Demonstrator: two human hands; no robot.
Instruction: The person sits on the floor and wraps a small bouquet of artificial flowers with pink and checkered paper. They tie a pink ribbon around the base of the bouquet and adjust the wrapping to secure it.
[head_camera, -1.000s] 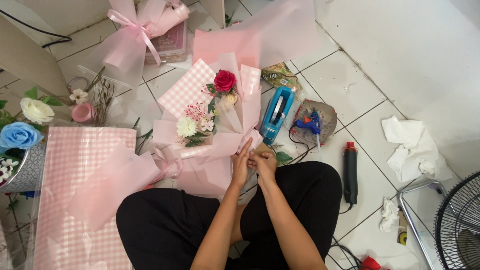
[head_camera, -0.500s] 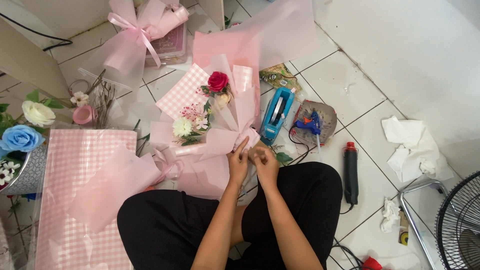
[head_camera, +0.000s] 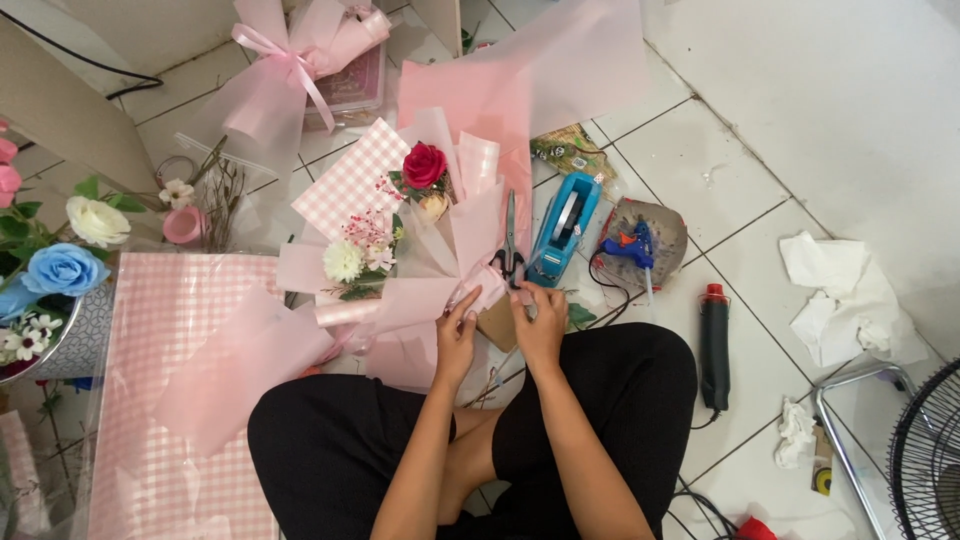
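white tiled floor (head_camera: 760, 150) carries a bouquet (head_camera: 410, 230), tape dispenser (head_camera: 565, 225), glue gun (head_camera: 632, 248), tissues (head_camera: 850, 295).

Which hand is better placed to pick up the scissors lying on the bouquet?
Probably the right hand: it lies just below the scissors handles. The left hand sits further left, pinching the pink wrap.

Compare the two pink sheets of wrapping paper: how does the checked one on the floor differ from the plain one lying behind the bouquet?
The checked sheet has a pink and white gingham pattern; the plain sheet is a single pale pink. The checked sheet lies at the person's left, partly covered by a loose pink piece; the plain sheet lies beyond the bouquet, its near edge tucked under it. Both lie flat on the tiled floor.
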